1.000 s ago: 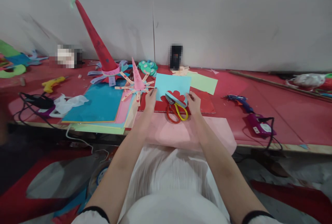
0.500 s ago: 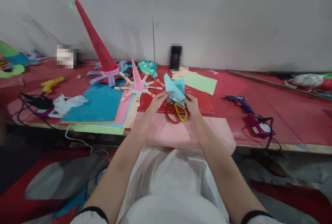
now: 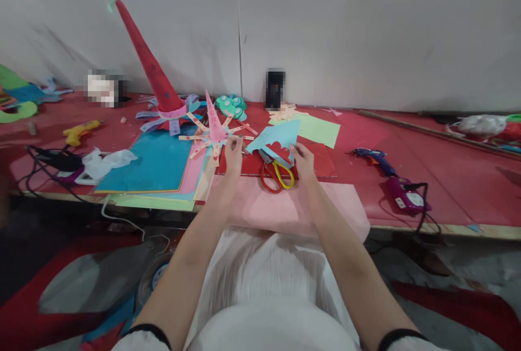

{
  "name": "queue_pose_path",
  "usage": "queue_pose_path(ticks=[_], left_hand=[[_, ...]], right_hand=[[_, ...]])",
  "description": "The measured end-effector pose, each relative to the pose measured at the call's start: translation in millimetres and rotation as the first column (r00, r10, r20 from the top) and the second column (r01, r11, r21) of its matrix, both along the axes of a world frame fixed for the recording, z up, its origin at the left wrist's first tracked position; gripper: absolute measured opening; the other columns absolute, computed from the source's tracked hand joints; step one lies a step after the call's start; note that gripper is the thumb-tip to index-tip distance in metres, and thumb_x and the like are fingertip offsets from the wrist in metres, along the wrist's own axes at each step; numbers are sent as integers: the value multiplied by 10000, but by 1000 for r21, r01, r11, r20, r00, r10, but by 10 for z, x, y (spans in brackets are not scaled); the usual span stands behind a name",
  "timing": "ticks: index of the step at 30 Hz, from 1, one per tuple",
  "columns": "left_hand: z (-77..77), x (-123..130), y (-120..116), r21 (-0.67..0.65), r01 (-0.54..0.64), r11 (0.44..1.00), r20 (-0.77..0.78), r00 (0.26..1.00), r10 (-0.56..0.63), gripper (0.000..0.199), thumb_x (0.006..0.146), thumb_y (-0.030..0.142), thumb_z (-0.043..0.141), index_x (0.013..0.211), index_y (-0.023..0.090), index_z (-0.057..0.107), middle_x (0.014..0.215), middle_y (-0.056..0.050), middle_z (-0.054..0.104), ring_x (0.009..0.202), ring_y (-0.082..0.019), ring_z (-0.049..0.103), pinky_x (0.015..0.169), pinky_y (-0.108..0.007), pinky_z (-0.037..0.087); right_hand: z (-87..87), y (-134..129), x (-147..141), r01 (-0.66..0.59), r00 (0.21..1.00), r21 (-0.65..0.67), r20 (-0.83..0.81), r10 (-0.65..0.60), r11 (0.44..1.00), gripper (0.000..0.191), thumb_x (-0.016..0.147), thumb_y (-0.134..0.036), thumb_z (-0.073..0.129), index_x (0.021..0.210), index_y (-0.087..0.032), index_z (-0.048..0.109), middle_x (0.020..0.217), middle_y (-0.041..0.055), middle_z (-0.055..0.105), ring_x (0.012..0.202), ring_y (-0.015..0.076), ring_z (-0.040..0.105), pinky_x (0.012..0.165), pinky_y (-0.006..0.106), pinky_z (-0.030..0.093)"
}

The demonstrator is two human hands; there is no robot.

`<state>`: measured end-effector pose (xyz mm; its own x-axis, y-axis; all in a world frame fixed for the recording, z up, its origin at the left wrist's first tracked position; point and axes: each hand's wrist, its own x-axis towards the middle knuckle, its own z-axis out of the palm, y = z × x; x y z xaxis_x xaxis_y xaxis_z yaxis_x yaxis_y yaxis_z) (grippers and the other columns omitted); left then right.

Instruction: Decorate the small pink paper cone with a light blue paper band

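My right hand (image 3: 304, 161) pinches the right edge of a light blue paper sheet (image 3: 277, 134), whose lower edge has a scalloped cut-out. The sheet is spread above scissors (image 3: 278, 176) with one red and one yellow handle; their blades partly show under it. My left hand (image 3: 233, 157) is closed at the fingertips, left of the blue paper and beside a pink paper cone (image 3: 215, 123) with patterned strips spreading from its base. What its fingers hold, if anything, I cannot make out. Red sheets (image 3: 321, 164) lie beneath the scissors.
A tall red cone (image 3: 148, 61) stands at left behind blue sheets (image 3: 148, 164). A yellow glue gun (image 3: 81, 133) lies farther left, a blue glue gun (image 3: 374, 158) at right near a purple power strip (image 3: 407, 196). Pink sheet (image 3: 285, 207) covers the table's front edge.
My left hand has moved left, away from the scissors and the blue paper. The blue paper has opened out from a folded shape, its scalloped edge now showing. My right hand stays near its edge.
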<state>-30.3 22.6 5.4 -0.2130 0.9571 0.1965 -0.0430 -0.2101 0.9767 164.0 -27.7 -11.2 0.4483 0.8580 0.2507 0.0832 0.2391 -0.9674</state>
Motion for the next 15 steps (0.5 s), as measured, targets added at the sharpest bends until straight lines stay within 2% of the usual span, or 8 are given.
queue_pose_path(ticks=[3,7,10,13,15], left_hand=[[-18,-26,23,-43,-91,995,-62,994,88,97,817,243,514,761,189,457,678,24,530,508,-76,511,520,-198,432],[-29,-16,6,-62,-98,993,-268,960,78,67,778,181,562,821,176,510,851,-39,621,736,-141,610,687,-255,485],[-32,11,-19,1,-29,1000,-351,936,28,129,778,181,567,901,172,533,978,-78,644,920,-183,619,808,-296,485],[-61,39,-25,47,78,996,-361,931,-55,215,792,211,559,1001,171,525,1101,-100,626,1018,-193,604,873,-323,476],[-82,61,-37,53,186,981,-360,920,-155,306,804,239,553,1095,163,498,1191,-123,588,1077,-200,586,908,-338,470]], right_hand=[[-16,6,4,-3,999,8,-45,3,1000,295,689,-451,648,829,-193,674,821,8,680,791,143,609,779,294,466],[-45,25,-1,-44,980,19,-196,47,999,257,654,-416,695,813,-216,663,781,-20,670,711,115,604,710,265,483],[-38,43,-8,-111,923,27,-367,114,993,245,638,-404,713,789,-230,630,752,-35,658,647,104,599,641,256,502],[3,55,-9,-152,861,93,-476,178,984,234,628,-382,722,727,-235,570,725,-45,648,685,111,618,698,269,528],[41,54,-10,-175,823,128,-526,216,976,249,622,-369,724,711,-243,529,701,-56,639,699,116,626,747,291,537]])
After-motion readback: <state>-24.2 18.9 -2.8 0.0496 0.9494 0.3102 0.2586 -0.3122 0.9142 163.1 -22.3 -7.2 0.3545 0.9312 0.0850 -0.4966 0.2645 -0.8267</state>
